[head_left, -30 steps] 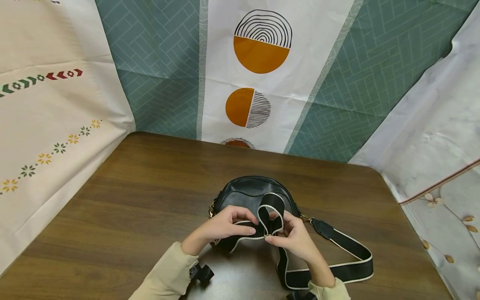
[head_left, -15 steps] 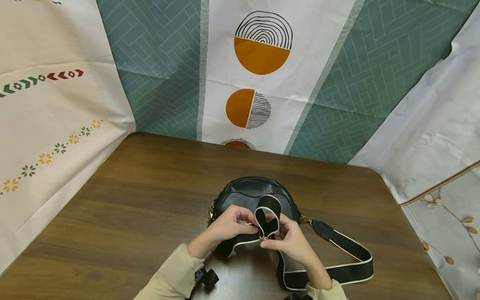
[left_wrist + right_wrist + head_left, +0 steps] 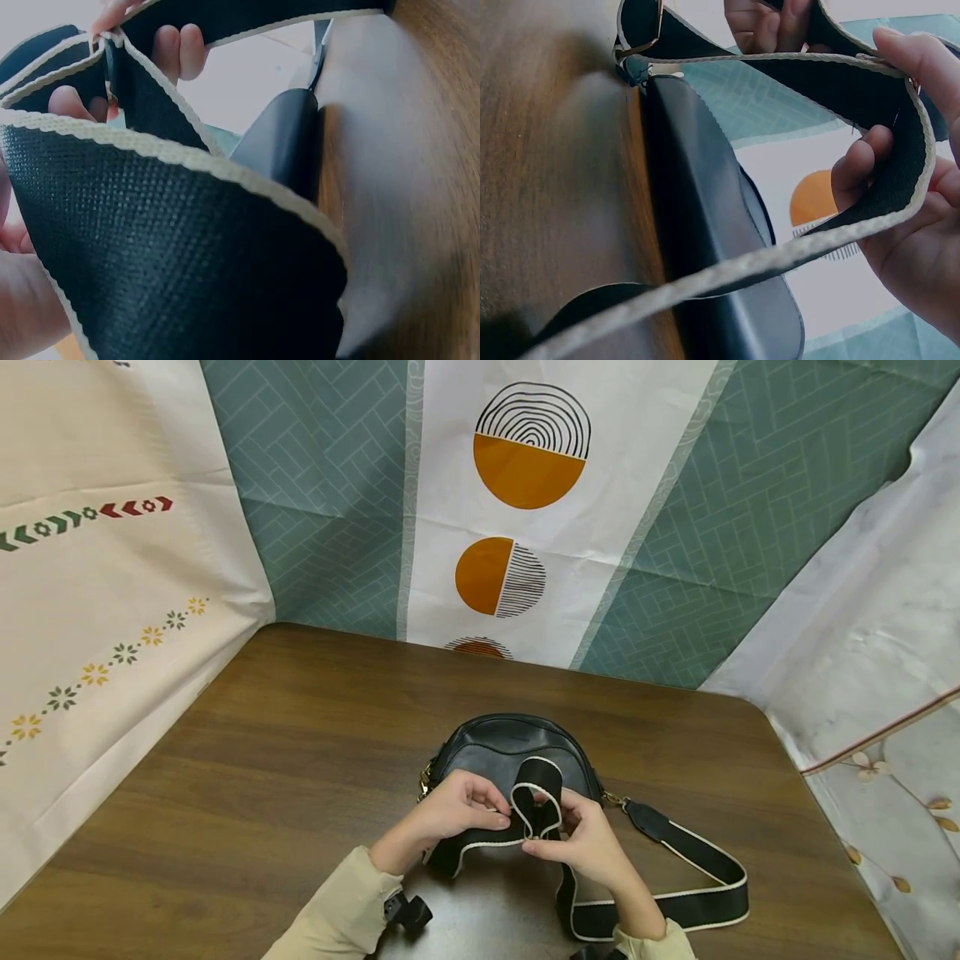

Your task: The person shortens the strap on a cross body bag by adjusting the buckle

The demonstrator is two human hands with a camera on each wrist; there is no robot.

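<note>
A black handbag (image 3: pixel 495 752) with a rounded top stands on the wooden table, its wide black strap (image 3: pixel 693 906) edged in cream. In front of the bag, my right hand (image 3: pixel 588 843) pinches the strap at a metal slider (image 3: pixel 531 838), and a loop of webbing rises above those fingertips. My left hand (image 3: pixel 457 814) holds the strap just left of the loop between thumb and fingers. The left wrist view shows webbing (image 3: pixel 180 232) large in front, covering much of that hand. In the right wrist view, the right fingers (image 3: pixel 855 165) curl around the strap.
The strap's right part lies bent on the table (image 3: pixel 300 760) and joins the bag by a gold clasp (image 3: pixel 613 797). Another gold clasp (image 3: pixel 425 781) hangs at the bag's left side. Patterned cloths (image 3: pixel 330 510) hang behind the table and on both sides.
The strap loop and both hands have shifted slightly left, then back a little right. The loop stands slightly lower than a second ago. The bag has stayed in place.
</note>
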